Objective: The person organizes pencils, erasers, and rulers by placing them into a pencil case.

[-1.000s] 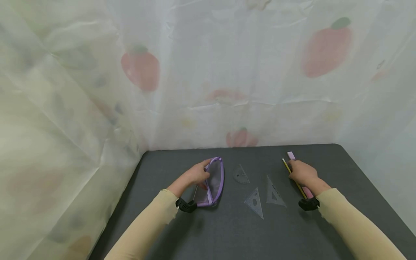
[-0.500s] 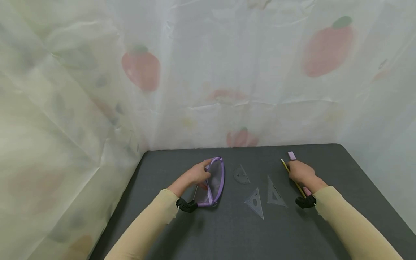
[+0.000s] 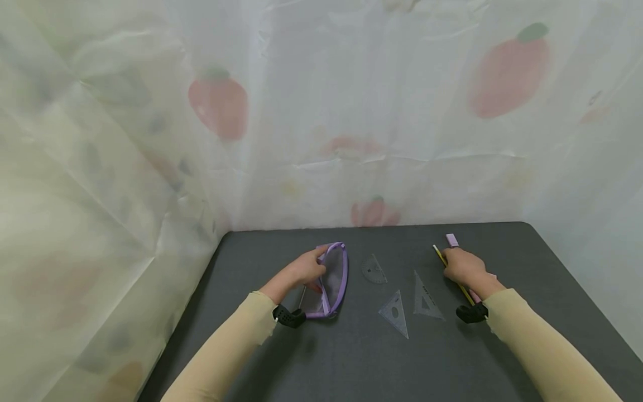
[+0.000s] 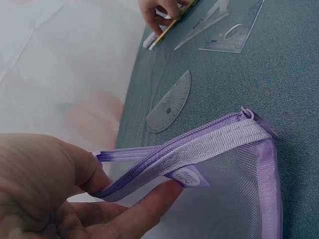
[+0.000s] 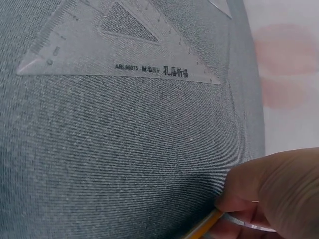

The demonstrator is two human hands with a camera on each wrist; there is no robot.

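The yellow pencil (image 3: pixel 454 276), lying lengthwise toward the table's far edge and well right of the purple mesh pouch (image 3: pixel 331 282), is apparently pinched by the right hand (image 3: pixel 464 267), while the pouch's zipper edge is pinched open by the left hand (image 3: pixel 301 272).

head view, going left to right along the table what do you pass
left hand → purple pouch → protractor → first set square → second set square → pencil → right hand
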